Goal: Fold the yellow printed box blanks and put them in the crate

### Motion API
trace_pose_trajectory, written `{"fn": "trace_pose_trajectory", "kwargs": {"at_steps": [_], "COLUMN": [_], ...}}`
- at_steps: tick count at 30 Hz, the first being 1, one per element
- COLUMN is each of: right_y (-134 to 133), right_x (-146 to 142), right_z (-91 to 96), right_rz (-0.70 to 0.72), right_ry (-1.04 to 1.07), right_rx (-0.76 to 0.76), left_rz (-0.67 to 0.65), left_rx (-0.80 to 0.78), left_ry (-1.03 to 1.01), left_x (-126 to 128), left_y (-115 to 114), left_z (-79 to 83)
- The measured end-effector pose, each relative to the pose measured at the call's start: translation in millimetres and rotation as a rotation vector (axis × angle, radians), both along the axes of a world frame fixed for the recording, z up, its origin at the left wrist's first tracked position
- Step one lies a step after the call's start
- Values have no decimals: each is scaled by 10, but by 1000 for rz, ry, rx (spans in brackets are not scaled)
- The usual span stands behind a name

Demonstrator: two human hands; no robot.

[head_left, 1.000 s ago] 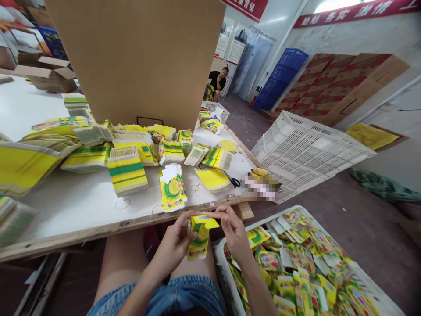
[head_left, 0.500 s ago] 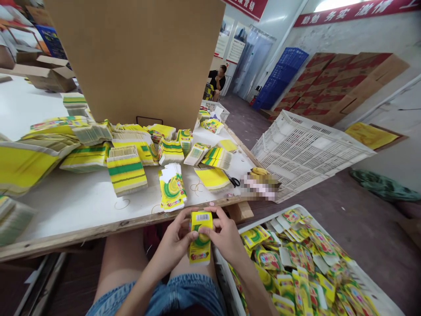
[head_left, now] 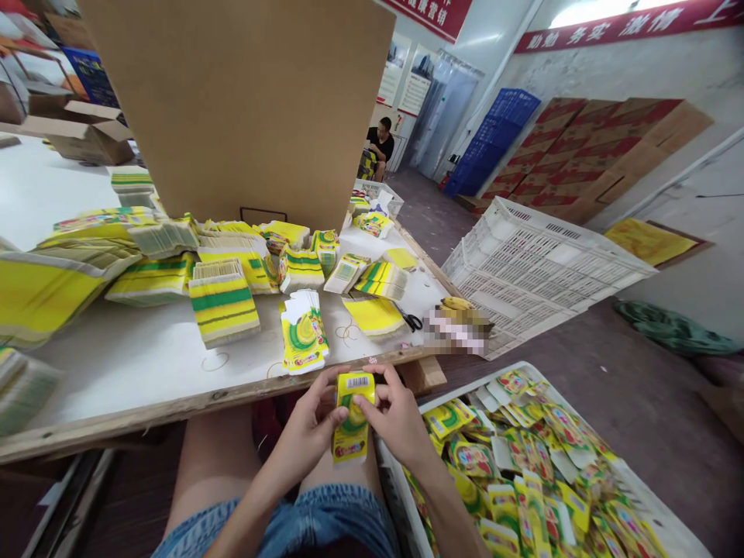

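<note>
Above my lap, just off the table's front edge, both hands hold a yellow and green printed carton [head_left: 352, 446] with a barcode at its top end. My left hand [head_left: 317, 415] grips its left side, thumb on the printed face. From the right, my right hand [head_left: 396, 411] holds the other side, its thumb pressed on the middle of the face. The fingers behind the carton are partly hidden. Nearest on the table lies a small fanned pile of flat cartons [head_left: 303, 333]. A banded stack of cartons [head_left: 224, 306] stands to its left.
At my right, a white crate [head_left: 526, 370] holds many folded cartons. Stacked white crates [head_left: 540, 263] stand behind it. Scissors [head_left: 412, 319] and bananas [head_left: 456, 306] lie near the table's right edge. A large cardboard sheet [head_left: 249, 116] rises at the back. A person [head_left: 380, 143] sits beyond.
The carton has tilted slightly in my hands, its lower end shifting left. My right thumb has moved up a little on its face. The seated person's posture has changed.
</note>
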State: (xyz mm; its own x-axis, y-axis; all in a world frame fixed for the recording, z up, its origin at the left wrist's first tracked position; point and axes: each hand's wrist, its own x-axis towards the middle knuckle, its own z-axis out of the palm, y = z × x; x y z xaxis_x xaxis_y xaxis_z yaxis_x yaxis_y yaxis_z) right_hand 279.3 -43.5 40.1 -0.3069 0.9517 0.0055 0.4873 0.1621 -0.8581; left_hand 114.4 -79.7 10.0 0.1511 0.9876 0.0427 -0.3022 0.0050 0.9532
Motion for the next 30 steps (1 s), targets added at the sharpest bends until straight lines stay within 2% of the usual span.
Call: {"fn": "trace_pose_trajectory", "kwargs": {"at_steps": [3,6,10,16,19,21,23,24,26,30], "right_y": [23,51,57,21,10,10,7,2,-11,0], "right_x": [68,105,75,75,255,442,610,661,672,400], "right_z": [-24,-49,-74,-41,86,191,265,280,261,112], "right_rz": [61,-11,-66,-81,-119,-213,-294,-307,-270,-128], "right_ry": [153,276,449,453,189,-86,-257,-286,-264,-154], "right_rx": [-39,-11,-125,-126,30,213,334,347,281,69], "left_rz": [3,-39,-66,-22,45,190,382,462,555,579], "left_rx": [-22,-20,-31,-9,73,179,282,312,312,316], "left_ry": [-47,-78,-103,-27,158,390,650,761,914,987], "left_x": [-13,-20,2,129,131,59,-61,-129,-257,-413], "left_y": [0,-1,-17,-47,-11,53,143,193,285,363], "left_z": [33,67,69,-25,-51,-79,-144,-192,-306,-469]}}
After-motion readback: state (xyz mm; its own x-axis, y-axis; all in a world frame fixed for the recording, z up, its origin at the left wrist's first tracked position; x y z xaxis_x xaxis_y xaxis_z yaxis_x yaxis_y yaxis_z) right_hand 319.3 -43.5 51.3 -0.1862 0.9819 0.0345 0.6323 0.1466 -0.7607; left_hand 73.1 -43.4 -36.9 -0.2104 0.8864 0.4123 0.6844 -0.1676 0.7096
